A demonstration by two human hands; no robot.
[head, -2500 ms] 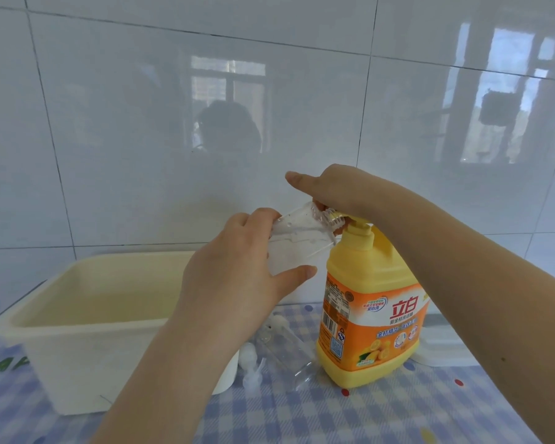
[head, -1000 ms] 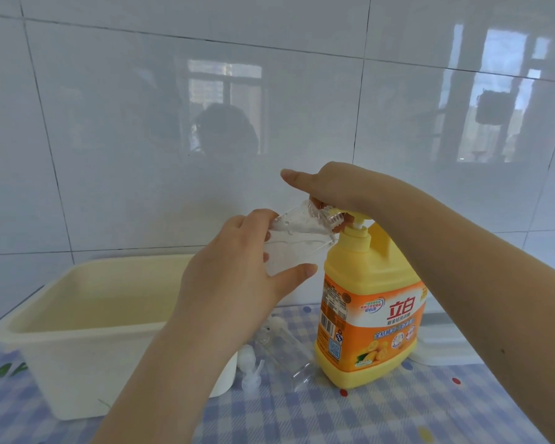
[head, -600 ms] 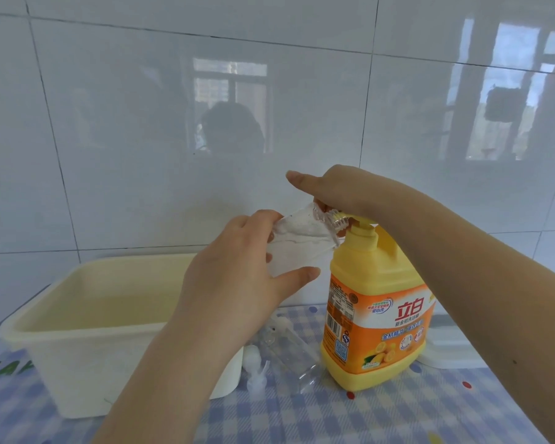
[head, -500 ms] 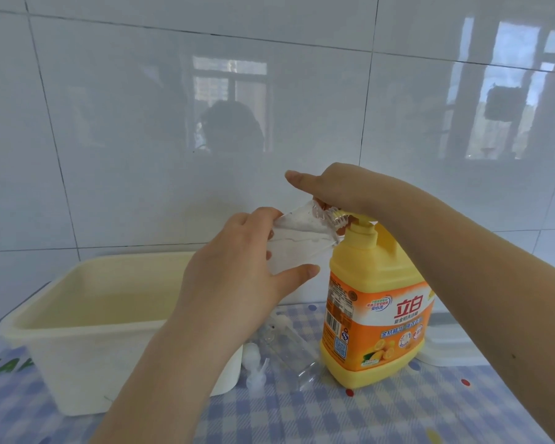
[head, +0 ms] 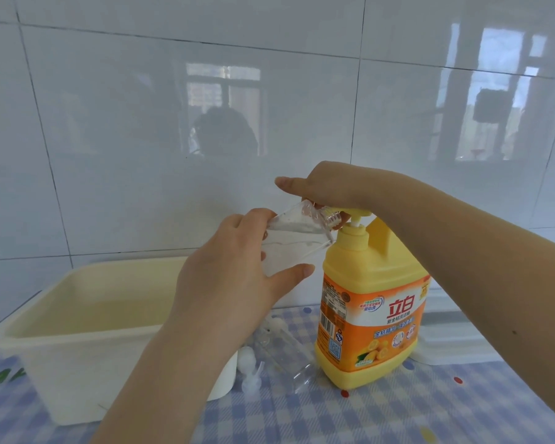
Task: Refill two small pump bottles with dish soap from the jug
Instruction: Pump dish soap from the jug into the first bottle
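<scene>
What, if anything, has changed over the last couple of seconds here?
Nothing visibly changed. The left hand still holds the clear bottle tilted at the jug's pump, and the right hand still rests on the pump head. Only the camera shifted slightly.

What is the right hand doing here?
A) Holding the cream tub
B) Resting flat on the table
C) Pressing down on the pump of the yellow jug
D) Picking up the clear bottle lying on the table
C: the right hand sits on top of the jug pump, while the left hand holds a clear bottle tilted at the spout.
</scene>
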